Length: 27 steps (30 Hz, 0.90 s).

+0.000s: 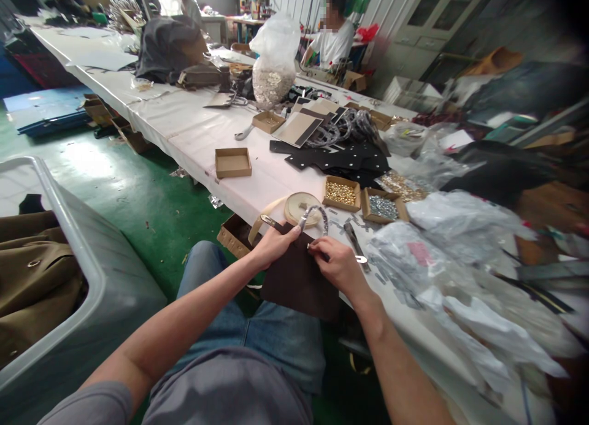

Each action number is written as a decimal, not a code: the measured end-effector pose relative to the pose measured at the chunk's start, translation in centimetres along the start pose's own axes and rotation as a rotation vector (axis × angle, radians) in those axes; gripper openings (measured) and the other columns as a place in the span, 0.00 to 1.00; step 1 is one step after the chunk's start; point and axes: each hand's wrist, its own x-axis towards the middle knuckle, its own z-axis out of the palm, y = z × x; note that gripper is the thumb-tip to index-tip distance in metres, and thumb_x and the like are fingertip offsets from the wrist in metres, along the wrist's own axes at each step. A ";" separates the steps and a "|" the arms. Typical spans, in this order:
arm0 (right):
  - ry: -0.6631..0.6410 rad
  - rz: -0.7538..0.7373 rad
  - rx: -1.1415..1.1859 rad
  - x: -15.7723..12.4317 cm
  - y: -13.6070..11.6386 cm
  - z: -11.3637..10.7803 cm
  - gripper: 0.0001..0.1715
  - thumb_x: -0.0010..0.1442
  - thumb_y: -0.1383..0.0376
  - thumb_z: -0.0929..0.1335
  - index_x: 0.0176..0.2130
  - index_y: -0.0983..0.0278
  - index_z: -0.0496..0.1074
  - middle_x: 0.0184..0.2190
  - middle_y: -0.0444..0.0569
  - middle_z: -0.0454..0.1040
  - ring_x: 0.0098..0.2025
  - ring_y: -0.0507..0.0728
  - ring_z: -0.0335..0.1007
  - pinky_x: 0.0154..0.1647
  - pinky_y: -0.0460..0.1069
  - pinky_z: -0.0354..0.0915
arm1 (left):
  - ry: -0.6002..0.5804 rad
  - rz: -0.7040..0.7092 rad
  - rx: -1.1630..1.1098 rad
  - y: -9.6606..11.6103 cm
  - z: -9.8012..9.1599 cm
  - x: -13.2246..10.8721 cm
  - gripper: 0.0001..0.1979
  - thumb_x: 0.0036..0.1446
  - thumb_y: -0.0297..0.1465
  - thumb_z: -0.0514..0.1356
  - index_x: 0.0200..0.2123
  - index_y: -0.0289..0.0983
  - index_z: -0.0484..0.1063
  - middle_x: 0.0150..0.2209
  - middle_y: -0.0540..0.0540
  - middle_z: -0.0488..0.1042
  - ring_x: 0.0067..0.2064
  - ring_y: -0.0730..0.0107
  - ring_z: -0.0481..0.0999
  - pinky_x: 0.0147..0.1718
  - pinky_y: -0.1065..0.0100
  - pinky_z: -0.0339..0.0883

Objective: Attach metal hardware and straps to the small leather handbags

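Observation:
My left hand [278, 243] grips the upper left edge of a dark brown panel [297, 281] that hangs over my lap. A curved handle [324, 219], seemingly wrapped in clear film, rises from the panel's top. A dark strip with a shiny metal end [271, 222] sticks out beside my left hand. My right hand [335, 260] is closed in a pinch at the panel's right side, with a small pale bit at the fingertips, too small to name. Behind the handle lies a round cream roll of tape [299, 205]. A dark-handled tool [353, 238] rests right of my right hand.
Small cardboard boxes hold gold fittings [341, 192] and silver fittings [381, 206]. Another shallow cardboard box [233, 162] sits farther left. Black studded pieces [340, 160] and plastic bags [414, 247] cover the right side. A grey bin [105, 278] with brown pieces stands left. A person sits beyond the table.

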 end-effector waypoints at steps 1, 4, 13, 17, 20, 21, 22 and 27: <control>-0.001 0.011 -0.007 0.0 -0.1 0.0 0.11 0.74 0.67 0.69 0.41 0.57 0.81 0.45 0.52 0.84 0.47 0.64 0.82 0.52 0.59 0.78 | 0.001 0.007 0.019 0.0 0.0 0.1 0.18 0.66 0.47 0.74 0.37 0.38 0.81 0.33 0.46 0.81 0.42 0.58 0.80 0.41 0.66 0.71; -0.011 0.029 -0.022 0.1 0.0 0.2 0.10 0.74 0.68 0.69 0.41 0.57 0.79 0.44 0.52 0.83 0.45 0.64 0.81 0.51 0.58 0.77 | -0.001 0.012 0.044 -0.2 0.2 0.4 0.18 0.67 0.47 0.72 0.36 0.38 0.80 0.33 0.46 0.81 0.42 0.59 0.79 0.39 0.67 0.71; -0.166 -0.069 -0.076 0.8 1.5 0.5 0.15 0.78 0.64 0.66 0.42 0.57 0.81 0.46 0.52 0.84 0.41 0.59 0.80 0.44 0.52 0.75 | -0.019 -0.151 -0.065 -2.4 -0.8 0.8 0.20 0.63 0.50 0.75 0.36 0.40 0.78 0.33 0.47 0.81 0.34 0.65 0.78 0.33 0.68 0.70; -0.218 -0.089 -0.010 1.1 2.1 0.2 0.15 0.79 0.63 0.66 0.42 0.56 0.81 0.46 0.50 0.84 0.43 0.59 0.81 0.45 0.52 0.75 | -0.027 -0.178 -0.127 -3.2 -1.0 0.9 0.20 0.63 0.50 0.75 0.37 0.39 0.80 0.36 0.45 0.84 0.35 0.63 0.80 0.34 0.67 0.72; -0.233 -0.070 0.036 1.0 2.2 0.3 0.14 0.79 0.64 0.66 0.45 0.55 0.82 0.46 0.50 0.85 0.44 0.60 0.83 0.46 0.53 0.76 | -0.060 -0.168 -0.135 -3.3 -1.0 0.7 0.19 0.59 0.46 0.77 0.41 0.37 0.83 0.39 0.44 0.86 0.37 0.61 0.82 0.36 0.65 0.74; -0.218 -0.036 0.066 0.9 2.1 0.4 0.12 0.78 0.63 0.67 0.49 0.54 0.82 0.46 0.49 0.85 0.45 0.61 0.84 0.47 0.55 0.77 | -0.071 -0.153 -0.102 -3.3 -1.0 0.7 0.19 0.58 0.44 0.79 0.41 0.37 0.84 0.40 0.43 0.86 0.37 0.61 0.82 0.37 0.65 0.74; -0.188 0.017 0.107 0.8 2.0 0.4 0.10 0.77 0.62 0.69 0.53 0.53 0.81 0.46 0.48 0.86 0.45 0.62 0.85 0.48 0.56 0.78 | -0.077 -0.133 -0.051 -3.2 -1.1 0.7 0.18 0.56 0.42 0.80 0.41 0.36 0.84 0.39 0.44 0.86 0.37 0.61 0.82 0.37 0.66 0.74; 0.079 0.245 0.142 0.1 1.9 0.1 0.23 0.68 0.53 0.79 0.58 0.54 0.77 0.46 0.49 0.85 0.46 0.65 0.83 0.52 0.60 0.78 | -0.102 0.044 0.193 -2.0 -1.7 1.2 0.16 0.49 0.32 0.81 0.39 0.35 0.84 0.36 0.45 0.86 0.36 0.62 0.81 0.36 0.68 0.70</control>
